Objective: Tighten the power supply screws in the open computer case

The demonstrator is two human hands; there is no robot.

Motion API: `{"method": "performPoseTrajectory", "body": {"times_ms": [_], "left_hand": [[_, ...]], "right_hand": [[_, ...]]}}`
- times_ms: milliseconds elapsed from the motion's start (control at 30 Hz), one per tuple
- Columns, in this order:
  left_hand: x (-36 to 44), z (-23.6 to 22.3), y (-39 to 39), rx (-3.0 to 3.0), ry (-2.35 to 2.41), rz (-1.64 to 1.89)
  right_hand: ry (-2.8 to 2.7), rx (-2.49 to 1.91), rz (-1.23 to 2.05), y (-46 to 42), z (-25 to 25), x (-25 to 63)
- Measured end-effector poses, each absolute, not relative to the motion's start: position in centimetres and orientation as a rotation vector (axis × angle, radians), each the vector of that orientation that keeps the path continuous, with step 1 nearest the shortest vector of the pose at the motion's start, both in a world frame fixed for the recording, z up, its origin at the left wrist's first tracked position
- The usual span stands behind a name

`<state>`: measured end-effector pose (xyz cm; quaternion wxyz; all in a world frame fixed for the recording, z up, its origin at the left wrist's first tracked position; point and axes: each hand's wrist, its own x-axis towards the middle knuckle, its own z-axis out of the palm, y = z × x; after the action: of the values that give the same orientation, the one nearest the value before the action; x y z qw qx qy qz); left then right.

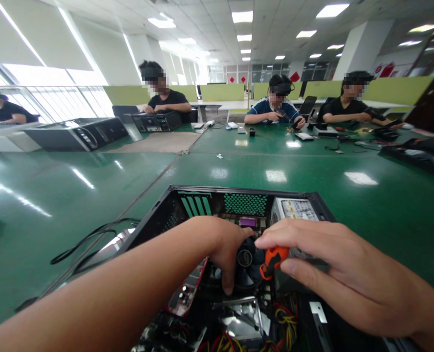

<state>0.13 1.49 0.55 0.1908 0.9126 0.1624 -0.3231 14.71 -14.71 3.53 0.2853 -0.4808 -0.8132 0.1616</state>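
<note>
Left hand reaches down into the open computer case, with its thumb and a finger spread apart around the round black fan. I cannot tell if it grips the fan or just rests there. The right hand pinches the orange screwdriver between thumb and finger, right beside the fan. The screwdriver leans, and its tip is hidden. The step in hand looks like tool work at the fan. The next move seems to call for a still fan and a straight, steady tool. A red board and a bunch of coloured wires sit nearer the person.

The case is on a shiny green desk. Black cords lie to its left. Farther off are 4 other people. Behind them stand low green walls, and bright lights shine in the ceiling.
</note>
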Motion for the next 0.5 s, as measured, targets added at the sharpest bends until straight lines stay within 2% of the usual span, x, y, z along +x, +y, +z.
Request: {"method": "performPoseTrajectory", "body": {"times_ms": [500], "left_hand": [[0.22,0.79,1.31,2.563,0.458,-0.929]], "right_hand": [[-2.138,-1.289,0.434,-14.50,3.51,14.82]]}}
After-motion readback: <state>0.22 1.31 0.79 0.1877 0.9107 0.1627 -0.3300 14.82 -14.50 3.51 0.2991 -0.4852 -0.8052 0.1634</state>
